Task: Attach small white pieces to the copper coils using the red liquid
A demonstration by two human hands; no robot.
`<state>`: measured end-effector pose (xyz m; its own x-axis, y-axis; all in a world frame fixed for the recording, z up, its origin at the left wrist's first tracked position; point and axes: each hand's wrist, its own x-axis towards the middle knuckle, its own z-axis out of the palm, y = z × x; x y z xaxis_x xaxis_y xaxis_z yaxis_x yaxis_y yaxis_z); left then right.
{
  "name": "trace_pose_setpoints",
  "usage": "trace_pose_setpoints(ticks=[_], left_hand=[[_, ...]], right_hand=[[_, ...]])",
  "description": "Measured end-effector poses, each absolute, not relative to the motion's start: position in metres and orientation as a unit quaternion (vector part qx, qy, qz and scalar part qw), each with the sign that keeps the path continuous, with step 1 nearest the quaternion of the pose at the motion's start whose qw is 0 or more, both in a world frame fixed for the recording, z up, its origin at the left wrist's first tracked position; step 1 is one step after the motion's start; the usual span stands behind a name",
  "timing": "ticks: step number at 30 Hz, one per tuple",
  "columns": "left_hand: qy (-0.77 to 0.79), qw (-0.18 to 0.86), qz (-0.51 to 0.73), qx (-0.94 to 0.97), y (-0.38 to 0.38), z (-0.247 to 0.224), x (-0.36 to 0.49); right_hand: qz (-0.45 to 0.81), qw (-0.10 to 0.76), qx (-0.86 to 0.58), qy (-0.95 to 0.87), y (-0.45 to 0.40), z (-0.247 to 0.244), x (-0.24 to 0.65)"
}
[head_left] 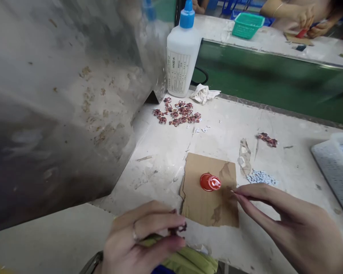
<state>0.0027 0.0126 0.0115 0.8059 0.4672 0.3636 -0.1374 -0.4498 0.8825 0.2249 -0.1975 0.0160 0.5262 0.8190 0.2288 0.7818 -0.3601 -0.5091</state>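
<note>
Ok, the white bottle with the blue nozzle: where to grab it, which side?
Grip the white bottle round its wide body, from the front: it stands upright, the blue nozzle is narrow, and a metal panel crowds its left.

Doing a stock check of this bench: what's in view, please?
glue bottle: one, white with blue cap, back of bench
rag: one, white, beside the bottle
printed pieces: many, red and dark, heaped before the bottle
smaller cluster: few, same colours, further right
cardboard sheet: one, brown, front of bench
round piece: one, red, on the cardboard
scraps: many, pale blue and white, right of cardboard
perforated tray: one, white, right edge
basket: one, green, far bench
co-worker's hands: two, far bench
steel panel: one, grey, left
left hand: one, pinching a dark piece, ring on a finger
right hand: one, fingertips beside the cardboard
</note>
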Motion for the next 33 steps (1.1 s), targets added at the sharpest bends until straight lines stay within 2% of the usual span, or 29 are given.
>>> trace_pose_setpoints(ticks=[3, 6, 12, 20, 25, 33], left_hand=[[0.129, 0.564, 0.271, 0.769, 0.007, 0.002, 0.018], [0.119, 0.547, 0.281, 0.780, 0.008, -0.002, 0.022], [0.142, 0.445, 0.287, 0.836, 0.015, 0.000, 0.022], [0.114, 0.487, 0.282, 0.819, 0.013, -0.002, 0.027], [0.125, 0.495, 0.325, 0.796, 0.006, -0.002, 0.033], [0.089, 0.501, 0.311, 0.803, 0.002, 0.001, 0.039]], right_hand=[[0.042, 0.299, -0.812, -0.499, -0.178, 0.022, 0.221], [0.023, 0.300, -0.807, -0.508, -0.169, 0.024, 0.220], [0.025, 0.271, -0.804, -0.529, -0.170, 0.019, 0.221], [0.014, 0.260, -0.807, -0.530, -0.177, 0.018, 0.221], [0.022, 0.299, -0.807, -0.509, -0.185, 0.021, 0.213], [0.097, 0.377, -0.698, -0.601, -0.173, 0.024, 0.202]])
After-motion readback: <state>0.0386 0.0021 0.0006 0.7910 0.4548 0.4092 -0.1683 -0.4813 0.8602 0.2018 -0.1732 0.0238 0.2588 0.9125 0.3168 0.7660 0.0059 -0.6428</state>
